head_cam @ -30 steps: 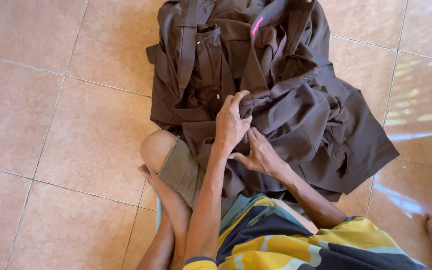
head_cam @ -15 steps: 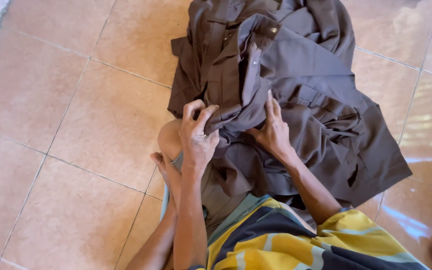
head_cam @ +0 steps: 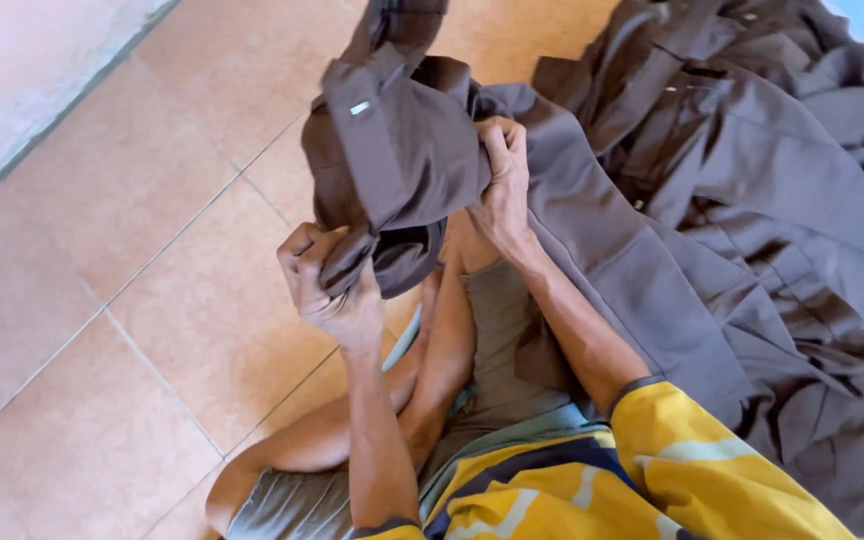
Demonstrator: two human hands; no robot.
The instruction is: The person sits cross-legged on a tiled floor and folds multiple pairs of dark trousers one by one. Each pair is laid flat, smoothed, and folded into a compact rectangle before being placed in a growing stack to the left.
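- Head view: we sit cross-legged on the tiled floor (head_cam: 102, 300), holding a brown garment (head_cam: 402, 150) lifted in front of us, its long tail running down to the right over our lap and joining the heap of brown clothes (head_cam: 752, 180) beside us.
- Our left hand (head_cam: 330, 290) is closed in a fist around a bunched lower fold of the garment, knuckles outward, forearm rising almost straight from the bottom of the frame.
- Our right hand (head_cam: 504, 185) is clamped on the cloth higher up, fingers curled over the edge and the thumb hidden behind it; the forearm slants up from the yellow striped sleeve (head_cam: 692, 470).
- We judge the main risk to be a tangle: the hanging part lies on the heap, so lifting further could drag other pieces along.
- The bunch in the left fist looks thick and rolled, so we think layers could slip out unevenly and leave the piece twisted.
- A small pale tag or fastener (head_cam: 359, 107) sits on the raised band; pulling hard across it could strain the stitching there, in our view.
- Cloth trailing over our bent knee (head_cam: 452, 330) may snag under the leg.
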